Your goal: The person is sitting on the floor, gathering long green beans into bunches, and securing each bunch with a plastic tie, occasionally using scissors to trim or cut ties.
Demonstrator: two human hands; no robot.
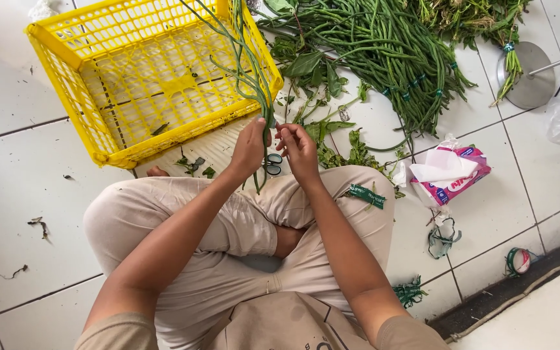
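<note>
We're gripping a bunch of beans (249,68) in our left hand (249,150), fingers wrapped round the stems just above our lap, the long pods trailing up across the yellow crate (66,71). Our right hand (299,152) is pinching at the same stems, fingertips closed on them. Scissors (273,164) are lying just below our hands; the bean pile (384,52) is spreading beyond, tissue pack (448,175) at right.

Tiled floor (21,175): crate (98,139), beans (384,52), tissues (448,172).
</note>
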